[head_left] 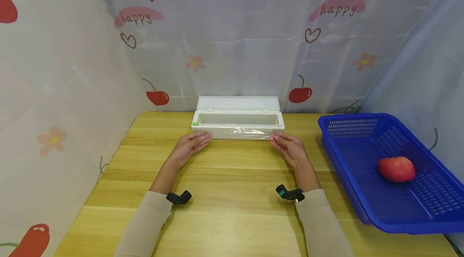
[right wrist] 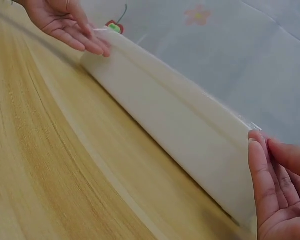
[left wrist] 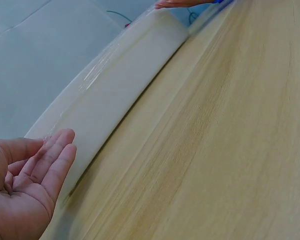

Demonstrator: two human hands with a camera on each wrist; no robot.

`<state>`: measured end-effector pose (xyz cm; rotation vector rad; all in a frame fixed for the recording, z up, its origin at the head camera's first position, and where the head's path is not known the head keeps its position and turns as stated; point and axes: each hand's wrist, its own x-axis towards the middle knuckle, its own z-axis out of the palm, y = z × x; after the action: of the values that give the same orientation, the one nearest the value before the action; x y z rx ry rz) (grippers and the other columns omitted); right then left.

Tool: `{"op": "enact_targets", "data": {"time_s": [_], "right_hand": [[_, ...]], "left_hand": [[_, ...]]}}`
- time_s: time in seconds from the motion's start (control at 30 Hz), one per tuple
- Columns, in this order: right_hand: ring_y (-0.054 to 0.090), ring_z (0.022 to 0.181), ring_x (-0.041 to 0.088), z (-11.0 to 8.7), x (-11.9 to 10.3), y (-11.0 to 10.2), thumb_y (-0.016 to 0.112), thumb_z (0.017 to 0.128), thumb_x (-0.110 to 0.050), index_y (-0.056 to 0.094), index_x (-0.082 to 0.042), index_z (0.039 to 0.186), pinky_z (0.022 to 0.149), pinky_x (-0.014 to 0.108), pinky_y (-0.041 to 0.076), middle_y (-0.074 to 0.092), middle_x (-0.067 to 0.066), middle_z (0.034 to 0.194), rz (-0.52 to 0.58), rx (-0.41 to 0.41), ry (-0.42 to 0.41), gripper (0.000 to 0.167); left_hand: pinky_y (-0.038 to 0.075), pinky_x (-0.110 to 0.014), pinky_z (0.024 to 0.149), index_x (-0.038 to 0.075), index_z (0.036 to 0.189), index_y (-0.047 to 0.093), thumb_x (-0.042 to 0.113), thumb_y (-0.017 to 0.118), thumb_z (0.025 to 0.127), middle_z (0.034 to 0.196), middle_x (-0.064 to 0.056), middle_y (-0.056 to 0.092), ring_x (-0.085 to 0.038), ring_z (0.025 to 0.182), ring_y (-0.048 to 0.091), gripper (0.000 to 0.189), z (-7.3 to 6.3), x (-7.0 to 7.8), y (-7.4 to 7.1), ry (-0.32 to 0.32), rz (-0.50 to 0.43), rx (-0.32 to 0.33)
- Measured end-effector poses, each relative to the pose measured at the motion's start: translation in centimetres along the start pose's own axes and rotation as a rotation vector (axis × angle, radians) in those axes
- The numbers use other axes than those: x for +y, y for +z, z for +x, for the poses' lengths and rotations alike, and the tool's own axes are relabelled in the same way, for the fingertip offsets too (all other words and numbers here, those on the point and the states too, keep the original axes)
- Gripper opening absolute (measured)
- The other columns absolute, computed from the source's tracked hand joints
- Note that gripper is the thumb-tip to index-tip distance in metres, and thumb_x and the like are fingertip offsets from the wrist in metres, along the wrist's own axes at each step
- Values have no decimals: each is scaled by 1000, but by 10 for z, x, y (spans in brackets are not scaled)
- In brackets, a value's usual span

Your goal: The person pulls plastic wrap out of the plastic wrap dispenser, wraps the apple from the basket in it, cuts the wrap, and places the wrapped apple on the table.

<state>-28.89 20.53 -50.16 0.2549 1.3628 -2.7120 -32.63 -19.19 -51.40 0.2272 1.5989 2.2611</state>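
Observation:
A long white cling film dispenser box [head_left: 238,112] stands at the back of the table, its lid tipped up against the curtain. Clear cling film [head_left: 237,131] hangs over its front edge, shiny and nearly invisible. My left hand [head_left: 188,146] pinches the film's left corner between thumb and fingers; the left wrist view shows this hand [left wrist: 32,175] beside the box front. At the other end my right hand [head_left: 290,148] pinches the right corner, and in the right wrist view its thumb and forefinger meet on the film [right wrist: 255,127]. A green slider [head_left: 195,123] sits at the box's left end.
On the right of the wooden table [head_left: 232,208] stands a blue plastic basket [head_left: 348,184] with a red apple [head_left: 396,169] inside. A printed curtain [head_left: 246,47] closes off the back and both sides. Each wrist carries a small black camera mount [head_left: 179,197].

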Motion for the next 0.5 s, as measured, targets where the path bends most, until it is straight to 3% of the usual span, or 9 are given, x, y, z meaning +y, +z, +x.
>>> {"op": "enact_targets", "data": {"time_s": [0.17,0.37,0.5], "right_hand": [[76,92,23,-1,-1,0,59,96,12,74,5,113,88,34,58,77,12,99,2,-16,0,24],[76,91,23,0,-2,0,58,96,13,78,2,104,84,33,59,77,13,97,40,-36,4,24],[76,90,24,0,-5,0,57,97,13,76,5,105,83,32,60,77,15,97,70,-49,5,22]], "left_hand": [[39,-41,112,-13,151,34,-3,41,108,149,-27,45,-37,137,46,45,-1,0,-2,5,-62,-39],[40,-39,110,-15,152,26,-8,38,106,139,-18,61,-27,129,58,48,-4,4,-3,7,-218,-73],[38,-40,111,-16,154,18,-10,35,106,136,-17,63,-25,126,61,50,-6,9,-2,8,-271,-111]]}}
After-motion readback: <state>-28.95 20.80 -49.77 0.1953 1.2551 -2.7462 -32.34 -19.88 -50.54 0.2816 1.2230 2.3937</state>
